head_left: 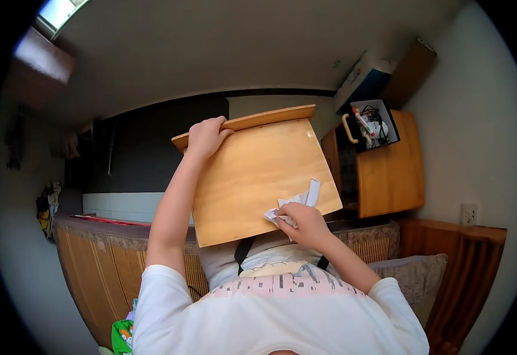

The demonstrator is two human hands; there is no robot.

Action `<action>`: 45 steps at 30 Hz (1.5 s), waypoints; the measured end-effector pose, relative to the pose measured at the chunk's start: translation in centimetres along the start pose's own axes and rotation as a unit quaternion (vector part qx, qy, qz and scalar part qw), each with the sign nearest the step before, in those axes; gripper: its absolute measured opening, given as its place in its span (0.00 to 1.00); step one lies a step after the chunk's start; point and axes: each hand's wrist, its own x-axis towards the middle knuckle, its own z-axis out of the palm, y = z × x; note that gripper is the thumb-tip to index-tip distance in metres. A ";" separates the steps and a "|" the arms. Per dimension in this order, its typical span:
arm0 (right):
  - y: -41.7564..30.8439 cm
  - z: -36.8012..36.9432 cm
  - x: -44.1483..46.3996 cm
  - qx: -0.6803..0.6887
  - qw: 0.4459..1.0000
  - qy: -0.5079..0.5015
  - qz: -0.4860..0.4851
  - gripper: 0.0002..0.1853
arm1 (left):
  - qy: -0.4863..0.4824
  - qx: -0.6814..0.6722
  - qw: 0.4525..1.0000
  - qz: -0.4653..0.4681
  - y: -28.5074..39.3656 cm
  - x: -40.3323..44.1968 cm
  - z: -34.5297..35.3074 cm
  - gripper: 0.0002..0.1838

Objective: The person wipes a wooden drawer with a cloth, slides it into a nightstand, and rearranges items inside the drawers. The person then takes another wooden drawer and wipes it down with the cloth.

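A light wooden drawer (pixel 258 171) rests tilted in front of my body, its broad flat panel facing me and its front board (pixel 276 115) at the far edge. My left hand (pixel 206 137) grips that board near its left end, fingers over the top. On the lower right of the panel, my right hand (pixel 306 225) is closed around a crumpled white cloth (pixel 303 197), which touches the wood. Part of the cloth sticks out above the fingers. What lies behind the drawer is hidden.
To the right stands a wooden cabinet (pixel 391 171) with a dark opening, and on it a black box (pixel 391 121) of pens and cables. Boxes (pixel 365 77) lean by the wall. I sit on a sofa with a bamboo mat (pixel 107 254); a cushion (pixel 409 278) lies at right.
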 end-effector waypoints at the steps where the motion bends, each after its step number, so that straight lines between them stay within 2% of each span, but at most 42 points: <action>1: -0.3 -1.0 -0.4 0.048 0.996 0.047 0.060 0.06 | 0.031 -0.001 0.999 0.023 0.0 0.2 0.0 0.17; 2: -0.3 -1.8 -0.8 0.095 0.984 0.094 0.117 0.06 | 0.063 -0.003 0.997 0.047 0.0 0.0 -0.2 0.17; 4: 1.1 -3.3 -2.2 0.185 0.952 0.180 0.167 0.06 | 0.089 0.020 0.994 0.057 2.2 -0.7 -3.3 0.14; 5: 2.0 -4.3 -2.9 0.351 0.893 0.197 0.200 0.07 | 0.177 0.021 0.979 0.099 3.5 -1.2 -5.3 0.11; 6: 2.6 -5.2 -3.4 0.506 0.807 0.205 0.225 0.08 | 0.263 0.021 0.954 0.141 4.9 -2.0 -7.5 0.09; 8: 1.4 -8.3 -2.6 0.645 0.704 0.247 0.165 0.15 | 0.381 0.067 0.900 0.199 8.5 -4.3 -12.7 0.11; 9: 1.4 -10.3 -2.8 0.687 0.669 0.237 0.157 0.21 | 0.417 0.077 0.879 0.220 10.2 -5.6 -14.7 0.14; 10: 1.2 -12.0 -3.0 0.767 0.601 0.212 0.078 0.22 | 0.452 0.086 0.855 0.239 11.7 -7.0 -16.1 0.16; 12: 1.9 -14.5 -4.2 0.806 0.567 0.168 -0.017 0.29 | 0.499 0.114 0.811 0.284 13.1 -9.6 -16.6 0.12; 13: 4.8 -14.5 -6.9 0.765 0.595 0.237 -0.065 0.32 | 0.514 0.137 0.784 0.321 12.9 -10.8 -15.9 0.09; 14: 7.6 -13.7 -9.1 0.718 0.616 0.306 -0.110 0.36 | 0.528 0.157 0.753 0.360 12.5 -11.9 -14.8 0.10; 15: 9.1 -13.6 -10.2 0.683 0.630 0.349 -0.125 0.36 | 0.550 0.158 0.730 0.374 12.2 -13.0 -13.5 0.05; 16: 9.4 -13.7 -10.5 0.679 0.635 0.355 -0.093 0.37 | 0.553 0.146 0.708 0.413 11.3 -14.2 -11.4 0.06; 17: 10.0 -13.3 -10.6 0.679 0.640 0.355 -0.054 0.37 | 0.551 0.164 0.699 0.426 10.6 -15.7 -9.3 0.06; 19: 10.9 -11.5 -9.9 0.692 0.641 0.330 0.037 0.38 | 0.585 0.220 0.645 0.440 10.2 -17.3 -6.3 0.07; 22: 11.6 -6.9 -10.3 0.706 0.644 0.265 0.128 0.38 | 0.572 0.172 0.671 0.440 9.6 -20.3 -3.1 0.06; 23: 11.6 -5.4 -10.9 0.710 0.645 0.243 0.145 0.39 | 0.542 0.194 0.695 0.432 8.4 -21.8 -1.7 0.13; 28: 11.4 -2.3 -11.6 0.713 0.661 0.169 0.159 0.40 | 0.503 0.170 0.748 0.400 4.9 -25.3 1.0 0.18; 34: 12.1 -3.3 -9.1 0.733 0.661 0.132 0.094 0.42 | 0.488 0.064 0.804 0.334 1.3 -25.7 2.8 0.24; 38: 13.5 -3.8 -9.0 0.754 0.646 0.106 -0.047 0.43 | 0.495 -0.073 0.825 0.264 -0.9 -25.0 5.0 0.29; 40: 11.9 -4.6 -8.9 0.757 0.640 0.114 -0.062 0.43 | 0.493 -0.157 0.825 0.229 -1.7 -24.9 6.4 0.32; 42: 8.5 -6.6 -8.1 0.690 0.697 0.120 0.156 0.49 | 0.483 -0.220 0.823 0.203 -1.9 -24.9 7.5 0.34; 43: 8.3 -6.2 -8.2 0.690 0.682 0.142 0.195 0.52 | 0.475 -0.233 0.825 0.200 -2.0 -24.9 7.7 0.35; 44: 8.6 -5.5 -9.0 0.690 0.681 0.148 0.193 0.52 | 0.473 -0.236 0.824 0.205 -2.0 -25.4 7.1 0.35; 45: 9.2 -4.3 -9.9 0.690 0.682 0.162 0.183 0.53 | 0.414 -0.033 0.876 0.246 -1.6 -26.3 5.5 0.43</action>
